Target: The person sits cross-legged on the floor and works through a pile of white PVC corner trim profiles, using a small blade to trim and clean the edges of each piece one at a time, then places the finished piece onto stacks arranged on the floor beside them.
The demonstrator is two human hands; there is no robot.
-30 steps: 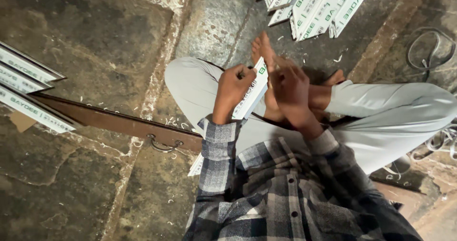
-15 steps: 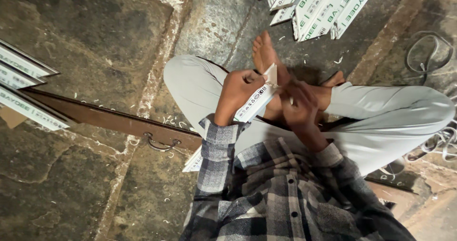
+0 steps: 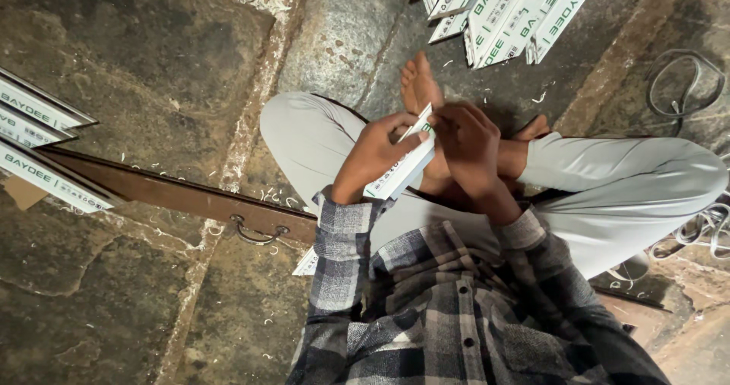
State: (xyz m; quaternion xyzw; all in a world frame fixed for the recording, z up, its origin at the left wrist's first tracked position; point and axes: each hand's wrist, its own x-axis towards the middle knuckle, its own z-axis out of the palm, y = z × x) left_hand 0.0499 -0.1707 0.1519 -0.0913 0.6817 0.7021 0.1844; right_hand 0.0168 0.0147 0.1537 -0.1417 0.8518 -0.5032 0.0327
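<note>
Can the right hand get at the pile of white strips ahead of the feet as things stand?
Probably yes. The right hand is busy at the white strip that the left hand holds. The pile of strips lies on open floor past the bare feet; nothing blocks it, though it needs a forward lean.

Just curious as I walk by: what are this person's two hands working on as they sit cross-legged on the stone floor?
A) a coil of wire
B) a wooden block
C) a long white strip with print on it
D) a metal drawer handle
C: the left hand grips the long white strip from the side, and the right hand closes over its upper end above the lap.
</note>
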